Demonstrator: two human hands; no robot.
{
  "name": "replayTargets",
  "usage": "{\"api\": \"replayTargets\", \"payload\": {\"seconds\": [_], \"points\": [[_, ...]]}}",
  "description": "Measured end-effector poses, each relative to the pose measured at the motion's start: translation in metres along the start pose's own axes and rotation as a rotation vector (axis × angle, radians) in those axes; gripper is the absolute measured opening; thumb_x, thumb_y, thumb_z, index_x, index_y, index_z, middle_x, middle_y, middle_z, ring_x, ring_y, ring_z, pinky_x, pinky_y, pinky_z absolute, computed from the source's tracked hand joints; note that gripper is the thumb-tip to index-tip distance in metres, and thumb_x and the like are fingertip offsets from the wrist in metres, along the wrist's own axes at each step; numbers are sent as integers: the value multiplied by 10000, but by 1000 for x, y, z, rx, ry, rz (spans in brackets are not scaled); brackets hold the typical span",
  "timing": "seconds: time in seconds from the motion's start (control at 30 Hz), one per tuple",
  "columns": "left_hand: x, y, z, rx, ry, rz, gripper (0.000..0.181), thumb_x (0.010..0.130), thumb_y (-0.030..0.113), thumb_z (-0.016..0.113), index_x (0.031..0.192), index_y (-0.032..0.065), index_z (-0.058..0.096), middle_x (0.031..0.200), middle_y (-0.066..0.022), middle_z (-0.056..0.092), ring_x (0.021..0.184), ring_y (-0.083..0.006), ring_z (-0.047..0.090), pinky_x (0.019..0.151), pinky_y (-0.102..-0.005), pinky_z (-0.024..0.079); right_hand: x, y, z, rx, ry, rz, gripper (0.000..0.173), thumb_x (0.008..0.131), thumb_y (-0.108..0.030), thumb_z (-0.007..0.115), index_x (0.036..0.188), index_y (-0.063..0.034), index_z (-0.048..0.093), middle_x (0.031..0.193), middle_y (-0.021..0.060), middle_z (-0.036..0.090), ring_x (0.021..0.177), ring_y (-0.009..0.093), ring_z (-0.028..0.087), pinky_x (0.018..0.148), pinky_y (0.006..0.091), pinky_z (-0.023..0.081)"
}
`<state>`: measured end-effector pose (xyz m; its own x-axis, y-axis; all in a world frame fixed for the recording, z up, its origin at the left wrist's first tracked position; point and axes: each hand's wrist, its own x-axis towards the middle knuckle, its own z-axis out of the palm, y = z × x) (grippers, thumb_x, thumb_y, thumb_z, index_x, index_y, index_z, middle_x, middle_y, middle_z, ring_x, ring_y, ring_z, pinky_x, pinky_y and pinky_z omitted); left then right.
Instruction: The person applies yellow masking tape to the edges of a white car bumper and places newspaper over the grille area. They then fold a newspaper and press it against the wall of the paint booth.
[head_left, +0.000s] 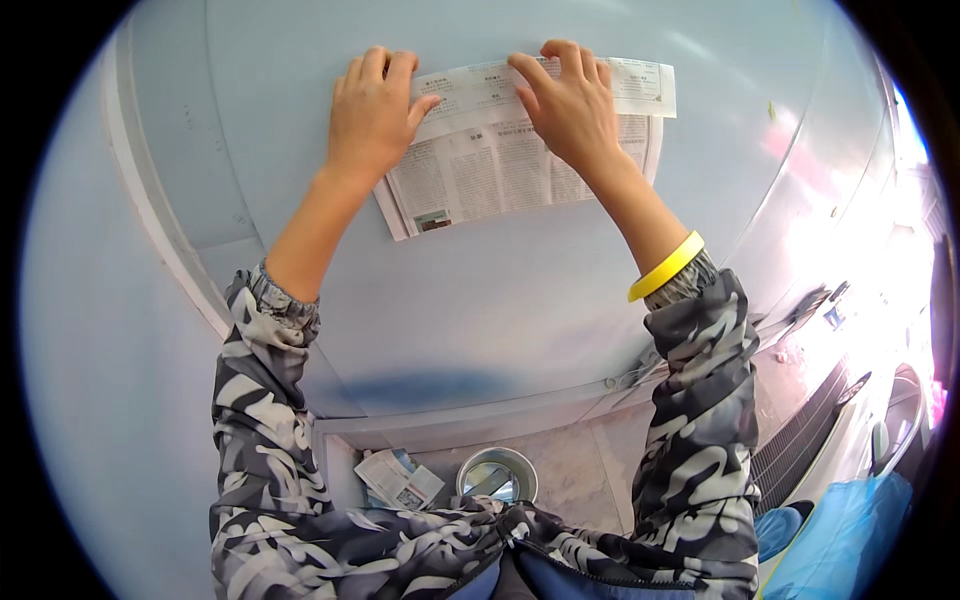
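A printed newspaper sheet (480, 165) lies against a pale blue-grey wall panel (465, 300), its upper part folded over into a long strip (637, 88). My left hand (375, 112) is at the left end of the strip, with curled fingers near the upper edge and the thumb on the paper. Farther right along that edge, my right hand (570, 109) has its bent fingers over the paper and its thumb lower on the strip. Both hands appear to hold the sheet; their fingertips are partly hidden. The newspaper's lower edge slants up to the right.
On the floor below stand a round metal pot (496, 475) and, left of it, a folded printed paper (399, 478). A light-coloured frame strip (142, 180) runs down the left. At lower right are a translucent blue plastic bag (844, 532) and a dark ribbed mat or grating (799, 435).
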<state>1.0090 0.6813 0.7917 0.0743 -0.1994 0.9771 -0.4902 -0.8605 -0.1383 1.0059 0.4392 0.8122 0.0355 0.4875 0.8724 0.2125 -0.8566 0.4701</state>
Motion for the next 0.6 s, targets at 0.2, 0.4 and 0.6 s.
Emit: {"api": "replayTargets", "payload": {"seconds": [0.2, 0.4, 0.6], "points": [[14, 3, -2, 11, -165, 69, 336, 794, 218, 770, 1059, 102, 598, 1023, -42, 567, 993, -250, 552, 831, -397, 439, 4, -4, -1, 122, -135, 107, 382, 852, -179, 693, 1216, -187, 575, 1187, 76, 532, 1178, 286, 472, 982, 423, 382], [40, 31, 23, -67, -157, 121, 189, 831, 153, 717, 955, 92, 588, 978, -51, 590, 977, -262, 566, 830, -392, 448, 3, 1, 1, 127, -110, 125, 341, 838, -169, 706, 1161, -155, 597, 1139, 56, 554, 1156, 265, 480, 977, 416, 390], [41, 33, 9, -308, -442, 100, 143, 840, 140, 699, 878, 52, 593, 872, -72, 619, 830, -287, 606, 712, -386, 490, -3, -6, -17, 366, -215, 153, 114, 855, -169, 693, 956, -120, 671, 1004, 34, 590, 823, 223, 596, 704, 349, 501]]}}
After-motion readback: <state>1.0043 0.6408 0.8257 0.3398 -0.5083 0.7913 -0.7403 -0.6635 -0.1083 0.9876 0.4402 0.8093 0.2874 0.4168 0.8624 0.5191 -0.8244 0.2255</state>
